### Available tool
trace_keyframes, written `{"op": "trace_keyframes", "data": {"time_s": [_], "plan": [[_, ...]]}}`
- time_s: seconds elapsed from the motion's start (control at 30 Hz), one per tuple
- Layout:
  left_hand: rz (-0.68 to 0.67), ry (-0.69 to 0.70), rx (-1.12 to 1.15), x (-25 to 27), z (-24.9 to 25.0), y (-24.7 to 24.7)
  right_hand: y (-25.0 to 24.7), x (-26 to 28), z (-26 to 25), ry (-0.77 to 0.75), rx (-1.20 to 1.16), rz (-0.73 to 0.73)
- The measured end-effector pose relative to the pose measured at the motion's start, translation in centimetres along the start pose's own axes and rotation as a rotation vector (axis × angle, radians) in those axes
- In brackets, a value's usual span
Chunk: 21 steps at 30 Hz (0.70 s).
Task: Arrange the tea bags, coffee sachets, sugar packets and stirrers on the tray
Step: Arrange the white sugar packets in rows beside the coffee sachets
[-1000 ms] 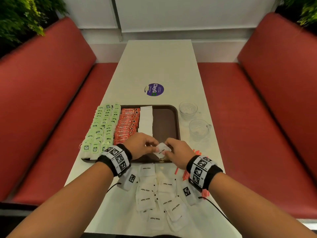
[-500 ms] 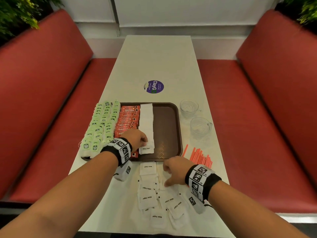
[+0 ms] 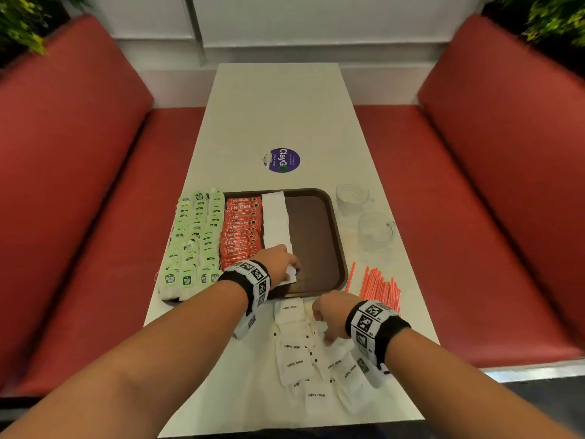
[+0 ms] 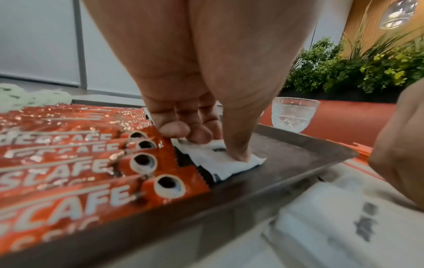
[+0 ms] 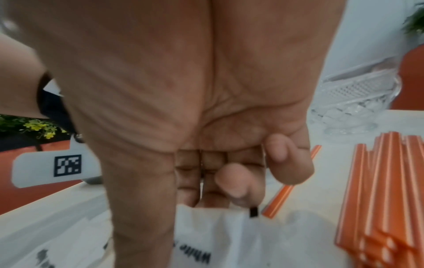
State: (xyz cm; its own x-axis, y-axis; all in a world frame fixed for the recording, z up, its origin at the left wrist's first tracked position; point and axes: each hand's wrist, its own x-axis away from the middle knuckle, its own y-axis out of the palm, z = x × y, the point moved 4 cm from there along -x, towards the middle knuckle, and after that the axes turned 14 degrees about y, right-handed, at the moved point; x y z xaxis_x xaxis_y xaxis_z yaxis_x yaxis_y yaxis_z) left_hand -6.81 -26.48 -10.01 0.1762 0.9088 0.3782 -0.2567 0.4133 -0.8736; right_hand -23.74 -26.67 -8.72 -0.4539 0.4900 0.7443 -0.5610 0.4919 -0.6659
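Head view: The tray (image 3: 337,236) lies on the bench (image 3: 278,115). Tea bags (image 3: 194,236) fill its left part, coffee sachets (image 3: 242,231) stand next to them, and a white column of sugar packets (image 3: 277,221) runs beside the sachets; the right part of the tray is bare. A second ago both hands met over the near rim, passing one packet. The left hand (image 3: 278,263) has since carried that packet (image 3: 292,275) to the near end of the white column. The right hand (image 3: 330,315) has dropped back to the loose packets (image 3: 296,362) on the bench near the tray. The stirrers (image 3: 378,286) lie untouched on the bench, right of the tray, near two glasses (image 3: 375,231).

Left wrist view: The left hand's thumb and fingertips (image 4: 197,134) pinch and press the packet (image 4: 229,163) flat on the tray floor, just beside the sachet (image 4: 114,197) ends.

Right wrist view: The right hand's fingers (image 5: 231,179) curl over a loose packet (image 5: 220,235), touching its far edge. Whether it is gripped cannot be told.

Judgement: One more packet is placed and the next pick is starting. The sugar column is nearly complete; the remaining packets and all the stirrers are not yet on the tray.
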Motion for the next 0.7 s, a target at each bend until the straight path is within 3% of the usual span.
{"op": "trace_keyframes", "data": {"time_s": [0.3, 0.47, 0.7], "plan": [[0.102, 0.145, 0.029, 2.5, 1.5, -1.6, -0.5, 0.7, 0.0, 0.103, -0.068, 0.038], [-0.029, 0.246, -0.129, 4.8, 3.7, 0.3, -0.9, 1.3, 0.7, 0.138, -0.186, 0.12], [-0.099, 0.157, -0.208, 6.4, 5.0, 4.0, -1.0, 2.9, 2.1, 0.108, -0.357, 0.176]]}}
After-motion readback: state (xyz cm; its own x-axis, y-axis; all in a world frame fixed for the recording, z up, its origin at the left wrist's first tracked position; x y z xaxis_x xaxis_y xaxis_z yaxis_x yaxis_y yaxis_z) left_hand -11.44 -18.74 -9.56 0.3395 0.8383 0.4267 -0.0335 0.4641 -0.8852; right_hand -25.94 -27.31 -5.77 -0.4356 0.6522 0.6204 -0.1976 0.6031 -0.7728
